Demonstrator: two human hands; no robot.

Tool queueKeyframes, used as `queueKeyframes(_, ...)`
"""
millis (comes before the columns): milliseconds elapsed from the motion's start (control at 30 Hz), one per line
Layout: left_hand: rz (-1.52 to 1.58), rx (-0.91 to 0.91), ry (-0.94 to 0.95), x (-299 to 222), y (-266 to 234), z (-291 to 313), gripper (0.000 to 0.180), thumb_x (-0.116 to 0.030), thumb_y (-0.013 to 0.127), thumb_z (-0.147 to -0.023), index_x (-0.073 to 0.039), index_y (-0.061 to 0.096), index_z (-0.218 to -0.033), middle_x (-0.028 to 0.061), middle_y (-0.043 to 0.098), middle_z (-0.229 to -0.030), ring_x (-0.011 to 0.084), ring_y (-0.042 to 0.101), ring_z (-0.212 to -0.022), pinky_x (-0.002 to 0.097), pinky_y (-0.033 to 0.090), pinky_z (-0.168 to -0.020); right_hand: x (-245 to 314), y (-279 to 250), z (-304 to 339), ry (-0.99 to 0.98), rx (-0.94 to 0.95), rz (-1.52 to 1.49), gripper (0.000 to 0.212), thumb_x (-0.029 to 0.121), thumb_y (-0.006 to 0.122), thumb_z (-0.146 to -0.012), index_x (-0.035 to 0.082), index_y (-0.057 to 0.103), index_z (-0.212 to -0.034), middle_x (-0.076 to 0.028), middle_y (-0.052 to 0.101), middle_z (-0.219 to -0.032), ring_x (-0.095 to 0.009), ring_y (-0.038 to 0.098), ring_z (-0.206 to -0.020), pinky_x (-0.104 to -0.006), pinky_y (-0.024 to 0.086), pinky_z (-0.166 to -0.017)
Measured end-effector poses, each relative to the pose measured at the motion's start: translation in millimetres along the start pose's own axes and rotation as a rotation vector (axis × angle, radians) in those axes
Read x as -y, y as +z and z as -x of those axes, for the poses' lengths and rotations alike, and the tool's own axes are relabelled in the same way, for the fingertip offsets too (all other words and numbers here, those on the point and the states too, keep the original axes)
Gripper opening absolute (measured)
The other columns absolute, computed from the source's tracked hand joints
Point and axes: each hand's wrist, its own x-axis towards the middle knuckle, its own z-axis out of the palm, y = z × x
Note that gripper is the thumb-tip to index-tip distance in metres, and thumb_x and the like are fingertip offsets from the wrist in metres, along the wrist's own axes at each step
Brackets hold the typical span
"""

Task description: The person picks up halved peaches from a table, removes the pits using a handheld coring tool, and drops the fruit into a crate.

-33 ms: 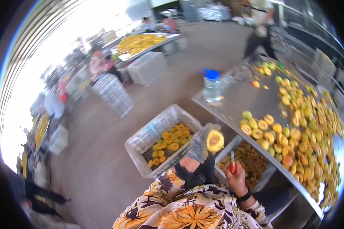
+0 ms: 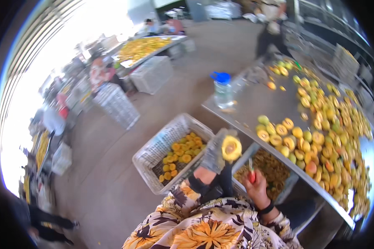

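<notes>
My left hand [image 2: 216, 152], in a grey glove, holds a halved yellow peach [image 2: 231, 148] with its cut face and brownish centre showing. In my bare right hand [image 2: 258, 187] is a small knife [image 2: 252, 175] with a red handle, its blade pointing up, just right of and below the peach and apart from it. Under the knife sits a bin [image 2: 287, 187] of brownish scraps. Left of my gloved hand, a white plastic crate [image 2: 144, 157] on the floor holds several peach halves [image 2: 183, 150].
On my right, a metal table [image 2: 274, 101] carries a big heap of halved peaches [image 2: 320, 153]. A clear bottle with a blue lid [image 2: 223, 91] stands at its left edge. Farther off are more crates [image 2: 116, 106], another fruit-covered table [image 2: 143, 49] and a walking person [image 2: 273, 31].
The whole view has shifted slightly, so the table and bottle appear farther left. Both hands keep their holds on the peach and the knife.
</notes>
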Motion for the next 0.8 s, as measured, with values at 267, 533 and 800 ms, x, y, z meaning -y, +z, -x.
queueKeyframes(267, -0.51, 0.271, 0.114, 52.9, 30.1, -42.1, 0.043, -0.043, 0.049, -0.085, -0.005, 0.053, -0.105, 0.008, 0.061, -0.078, 0.0173, 0.059, -0.055, 0.0234, 0.045, -0.037, 45.2, -48.1, -24.2, 0.209, -0.281, 0.295, 0.032, 0.019, 0.069, -0.071, 0.003, 0.054, -0.094, -0.021, 0.059, -0.073, -0.036, 0.061, -0.067, -0.0387, 0.049, -0.055)
queueKeyframes(533, 0.039, 0.297, -0.246, 115.9, 58.7, -47.9, 0.031, -0.029, 0.049, -0.09, -0.003, 0.055, -0.104, 0.0081, 0.06, -0.094, 0.0173, 0.058, -0.084, 0.0297, 0.05, -0.074, 32.2, -75.0, -0.4, 0.283, -0.377, 0.224, 0.047, 0.01, 0.061, -0.073, 0.005, 0.046, -0.117, -0.022, 0.061, -0.089, -0.037, 0.06, -0.083, -0.0391, 0.05, -0.071)
queueKeyframes(800, 0.121, 0.136, -0.316, 142.9, 63.8, -61.1, 0.028, -0.022, 0.061, -0.084, -0.006, 0.052, -0.104, 0.0019, 0.058, -0.092, 0.0113, 0.058, -0.082, 0.0257, 0.05, -0.068, 3.1, -86.4, 1.9, 0.376, -0.349, 0.41, 0.037, 0.008, 0.057, -0.077, -0.001, 0.048, -0.111, -0.022, 0.06, -0.081, -0.037, 0.06, -0.074, -0.0397, 0.048, -0.065)
